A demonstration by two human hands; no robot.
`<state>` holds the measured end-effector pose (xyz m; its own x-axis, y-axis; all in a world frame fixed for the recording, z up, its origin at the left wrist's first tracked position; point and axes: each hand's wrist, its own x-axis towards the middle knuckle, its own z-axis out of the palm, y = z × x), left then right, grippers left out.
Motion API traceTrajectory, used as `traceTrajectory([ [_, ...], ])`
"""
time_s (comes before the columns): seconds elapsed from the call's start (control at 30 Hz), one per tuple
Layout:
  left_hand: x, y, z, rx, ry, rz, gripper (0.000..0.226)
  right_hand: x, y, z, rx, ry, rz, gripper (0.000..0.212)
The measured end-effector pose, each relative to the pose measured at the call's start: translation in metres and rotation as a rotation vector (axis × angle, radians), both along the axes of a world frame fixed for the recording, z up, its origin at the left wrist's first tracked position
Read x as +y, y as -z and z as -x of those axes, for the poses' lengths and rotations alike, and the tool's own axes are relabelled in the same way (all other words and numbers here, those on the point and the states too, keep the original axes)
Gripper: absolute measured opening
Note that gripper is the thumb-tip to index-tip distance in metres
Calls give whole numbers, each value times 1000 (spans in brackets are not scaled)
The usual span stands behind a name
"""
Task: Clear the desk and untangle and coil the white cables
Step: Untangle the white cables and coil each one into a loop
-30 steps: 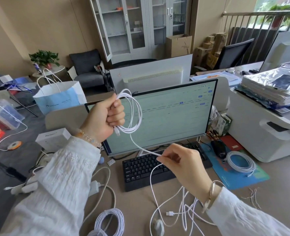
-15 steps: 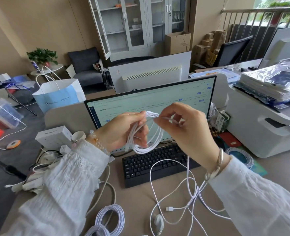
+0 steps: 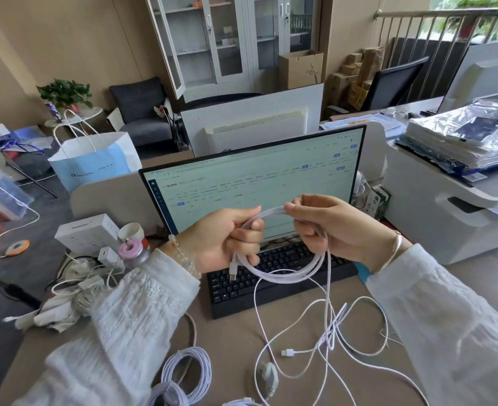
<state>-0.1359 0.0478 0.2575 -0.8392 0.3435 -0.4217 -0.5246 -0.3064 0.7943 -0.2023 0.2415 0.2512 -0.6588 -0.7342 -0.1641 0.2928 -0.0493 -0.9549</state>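
A white cable coil [image 3: 285, 275] hangs in the air above the black keyboard [image 3: 274, 276]. My left hand [image 3: 224, 238] grips the coil's left side, and a plug end sticks out below its fingers. My right hand [image 3: 326, 227] pinches the coil's top right, fingers curled round the strands. From the coil the loose cable [image 3: 326, 326] drops to the desk into a tangle with a white plug [image 3: 288, 352]. A finished white coil [image 3: 187, 373] lies on the desk near the front edge.
A lit monitor [image 3: 256, 177] stands right behind my hands. Left of it sit a white box [image 3: 88, 232], a charger, crumpled cloth and more cables [image 3: 75, 288]. A printer [image 3: 452, 209] with stacked sleeves stands on the right. A blue paper bag [image 3: 95, 162] stands behind the divider.
My left hand came down from in front of the monitor's left edge to above the keyboard. My right hand rose to the coil, laid on another loop and now holds its right side.
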Motion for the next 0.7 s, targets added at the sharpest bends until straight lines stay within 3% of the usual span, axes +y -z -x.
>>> traceTrajectory([
  [0.2,2,0,-5,35,-55,-2,37,3,15,2,-30,-15,83,15],
  [0.4,-26,-11,7,111,-326,-99,34,3,63,-5,-6,41,23,45],
  [0.53,-52,-14,17,175,-498,-156,38,0,103,-22,31,116,-109,27],
  [0.7,-65,-8,24,225,-704,-123,41,0,134,-34,588,237,-487,20],
])
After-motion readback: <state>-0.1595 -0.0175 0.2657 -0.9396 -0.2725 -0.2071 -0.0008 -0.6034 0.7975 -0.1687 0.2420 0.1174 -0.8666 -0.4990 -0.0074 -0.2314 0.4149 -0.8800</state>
